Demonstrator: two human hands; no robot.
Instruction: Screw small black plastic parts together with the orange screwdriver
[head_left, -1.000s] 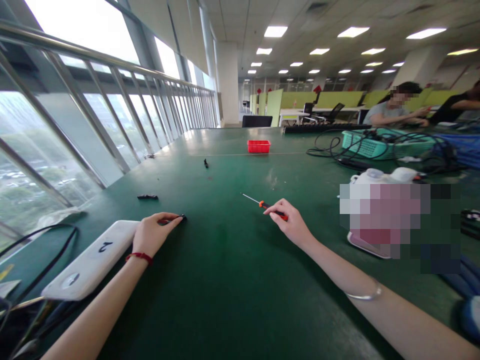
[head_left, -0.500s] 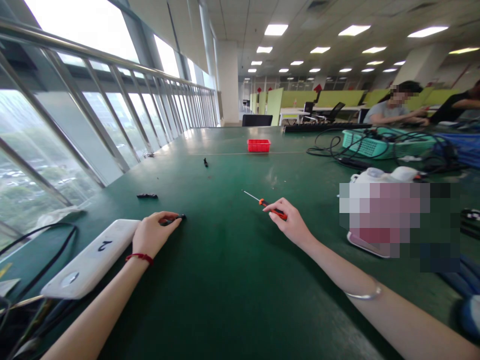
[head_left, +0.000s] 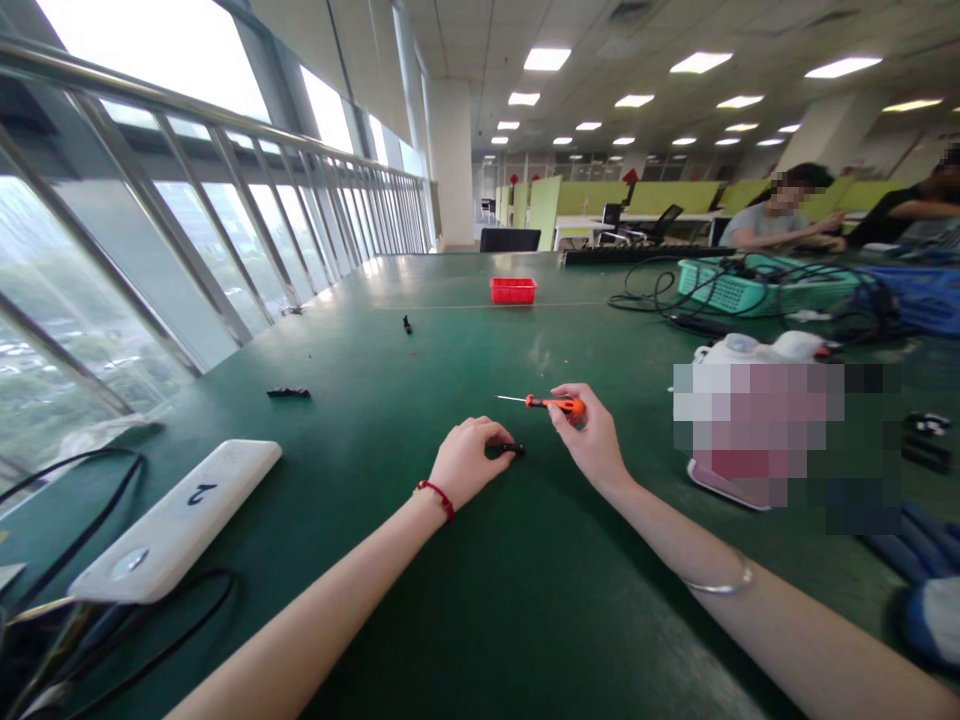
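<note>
In the head view my left hand (head_left: 466, 460) is near the middle of the green table (head_left: 360, 560), its fingers closed on a small black part (head_left: 514, 449) whose kind I cannot make out. Most of that part is hidden behind the fingers. To its right, my right hand (head_left: 592, 435) grips an orange and black screwdriver (head_left: 570, 406) by the handle. The thin metal shaft points left, above and apart from the black part. Two more dark pieces lie farther off: a long black one (head_left: 289, 393) at the left and a small black one (head_left: 407, 324) toward the back.
A white power bank-like box (head_left: 180, 520) marked 2 lies at the left by black cables (head_left: 180, 640). A red basket (head_left: 513, 291) stands at the back. On the right are a pixelated container (head_left: 750, 430), a teal basket (head_left: 727, 287) with cables and a person (head_left: 780, 215).
My left hand has moved right with the black part, away from the white box toward my right hand. The screwdriver has turned from slanting to nearly level, and my right hand has shifted slightly right.
</note>
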